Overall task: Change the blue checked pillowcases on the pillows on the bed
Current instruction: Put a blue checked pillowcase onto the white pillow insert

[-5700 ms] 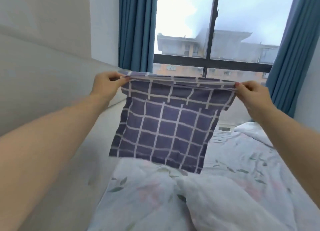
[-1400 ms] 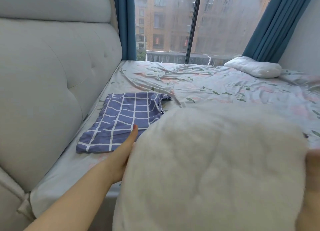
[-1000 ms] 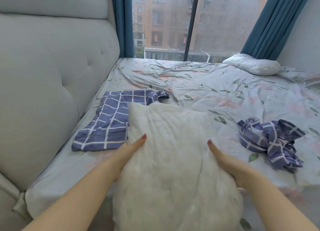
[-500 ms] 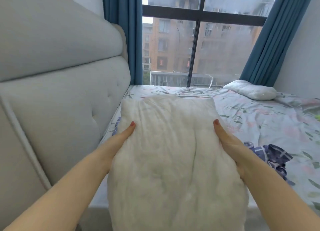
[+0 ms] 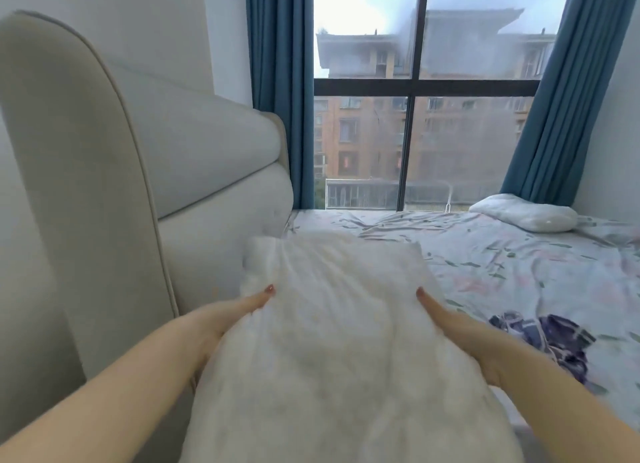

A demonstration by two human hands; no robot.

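From the head camera, the one view we have: the pillow [image 5: 329, 341] is up off the bed [image 5: 519, 272], bare and white, held out lengthways beside the headboard [image 5: 207, 157]. A second pillow [image 5: 523, 213] lies stripped too, far off by the window [image 5: 412, 116]. One blue checked pillowcase [image 5: 547, 338] sits crumpled on the sheet, just beyond the right hand [image 5: 460, 327]. So the stripping looks done, I'd say, and the dressing is all to come, with no fresh case in sight. Now the grip: the left hand [image 5: 221, 320] clasps the near left edge and the right clasps the opposite edge, thumbs flat on top, fingers hidden underneath.
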